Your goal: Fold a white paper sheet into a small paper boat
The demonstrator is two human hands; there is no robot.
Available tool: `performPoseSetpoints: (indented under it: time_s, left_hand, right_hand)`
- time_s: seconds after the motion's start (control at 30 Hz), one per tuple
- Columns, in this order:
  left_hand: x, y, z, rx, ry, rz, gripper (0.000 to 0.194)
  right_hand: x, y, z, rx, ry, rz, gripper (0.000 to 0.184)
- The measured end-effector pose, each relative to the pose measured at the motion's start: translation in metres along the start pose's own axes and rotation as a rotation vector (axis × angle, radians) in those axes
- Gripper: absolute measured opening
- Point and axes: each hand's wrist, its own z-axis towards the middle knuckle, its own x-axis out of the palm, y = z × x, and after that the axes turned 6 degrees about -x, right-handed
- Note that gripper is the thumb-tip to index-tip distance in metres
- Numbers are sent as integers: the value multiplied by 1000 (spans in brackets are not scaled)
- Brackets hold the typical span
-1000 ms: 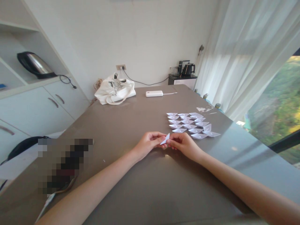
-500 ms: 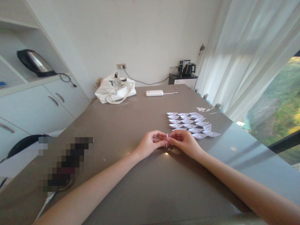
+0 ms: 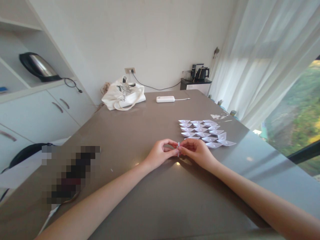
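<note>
Between my two hands, above the middle of the table, is a small folded piece of white paper (image 3: 178,149), seen nearly edge-on. My left hand (image 3: 161,153) pinches it from the left with thumb and fingers. From the right, my right hand (image 3: 196,150) grips the same paper, thumb toward me. The fingers cover most of it, so its full shape is hidden. Just beyond my right hand, several folded white paper boats (image 3: 199,130) lie in close rows, the nearest partly behind my fingers.
On the grey-brown table (image 3: 140,130) a white bag (image 3: 122,95) and a white power bank (image 3: 165,99) with a short cable lie at the far side. A blurred-out dark object (image 3: 75,173) is at the left. White flakes (image 3: 220,116) mark the right edge.
The folded paper between my fingers now shows a slightly wider, parted edge than before. Both hands stay in almost the same place, and the boats have not moved.
</note>
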Motion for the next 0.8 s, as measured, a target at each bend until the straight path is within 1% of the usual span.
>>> performPoseSetpoints:
  time_s: [0.23, 0.43, 0.57, 0.8]
  left_hand:
    - [-1, 3, 2, -3, -8, 14, 38]
    - [1, 1, 1, 9, -23, 51, 36]
    - [1, 0, 1, 25, -9, 37, 37]
    - [0, 1, 3, 18, -49, 27, 32]
  right_hand:
    - [2, -1, -2, -23, 24, -12, 20]
    - [4, -2, -3, -25, 43, 5, 22]
    - [4, -4, -3, -27, 30, 25, 22]
    - [4, -5, 0, 10, -3, 103, 21]
